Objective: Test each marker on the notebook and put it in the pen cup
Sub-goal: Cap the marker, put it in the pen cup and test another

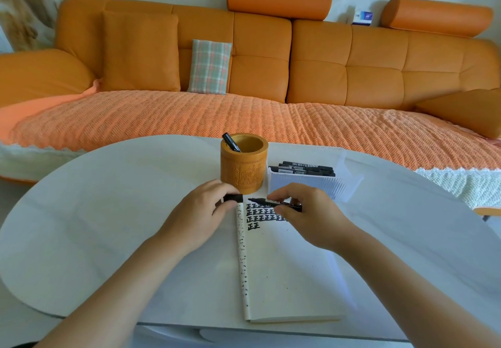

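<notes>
An open notebook (284, 271) lies on the white table, with rows of black test marks near its top. My right hand (306, 214) holds an uncapped black marker (271, 202) level above those marks, tip pointing left. My left hand (202, 212) pinches the marker's black cap (233, 198) a short gap left of the tip. Behind my hands stands the carved yellow pen cup (244, 166) with one black marker (231, 142) leaning in it. A clear ribbed tray (306, 183) to the cup's right holds several more black markers (306, 168).
The oval white table (108, 225) has bare surface on the left and far right. An orange sofa (244, 76) with a plaid cushion (210, 66) runs behind the table. The table's near edge lies just below the notebook.
</notes>
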`<state>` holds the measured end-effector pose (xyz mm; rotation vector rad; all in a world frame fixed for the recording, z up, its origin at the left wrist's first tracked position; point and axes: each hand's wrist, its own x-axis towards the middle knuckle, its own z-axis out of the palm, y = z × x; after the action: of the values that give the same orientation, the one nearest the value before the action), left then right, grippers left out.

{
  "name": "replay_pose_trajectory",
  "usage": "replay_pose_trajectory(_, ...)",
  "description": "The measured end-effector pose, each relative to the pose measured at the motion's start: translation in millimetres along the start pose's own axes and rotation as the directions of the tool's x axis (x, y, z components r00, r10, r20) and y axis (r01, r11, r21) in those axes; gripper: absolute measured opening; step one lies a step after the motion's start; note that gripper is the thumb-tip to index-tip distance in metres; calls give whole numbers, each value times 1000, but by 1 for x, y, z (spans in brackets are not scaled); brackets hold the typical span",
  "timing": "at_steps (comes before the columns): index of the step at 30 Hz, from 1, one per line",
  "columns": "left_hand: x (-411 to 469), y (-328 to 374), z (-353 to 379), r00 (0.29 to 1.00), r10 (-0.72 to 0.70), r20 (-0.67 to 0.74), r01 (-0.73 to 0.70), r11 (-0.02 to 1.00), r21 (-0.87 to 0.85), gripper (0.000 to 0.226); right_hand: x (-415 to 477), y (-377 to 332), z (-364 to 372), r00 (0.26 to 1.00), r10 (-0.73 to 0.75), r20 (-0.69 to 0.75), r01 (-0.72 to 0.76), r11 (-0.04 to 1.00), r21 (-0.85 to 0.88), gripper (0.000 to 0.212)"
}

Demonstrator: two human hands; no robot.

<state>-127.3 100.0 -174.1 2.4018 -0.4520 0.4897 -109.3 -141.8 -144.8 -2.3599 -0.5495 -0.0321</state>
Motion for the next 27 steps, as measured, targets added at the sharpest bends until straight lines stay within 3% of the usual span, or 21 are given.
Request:
replay_pose_trajectory(7,-1,5,3,998,32,48,-31,999,-20,15,-2,-5,1,999,-49,15,50,997,-60,19)
replay_pose_trajectory(14,-3,12,8,992,62,113,-58,998,-36,15,0,0,10,966,-257,2,255,960,-117,24)
replay_pose_trajectory(18,0,12,2,988,30,153,-25,999,-37,16,1,3,13,922,-385,-50,368,908,-199,19)
replay_pose_trajectory(22,1,12,-4,981,40,192,-31,998,-46,15,1,0,14,845,-534,-37,470,773,-426,16)
replay_pose_trajectory(27,0,12,-7,982,126,139,-121,992,-44,13,-3,-6,17,857,-510,-67,451,807,-381,20)
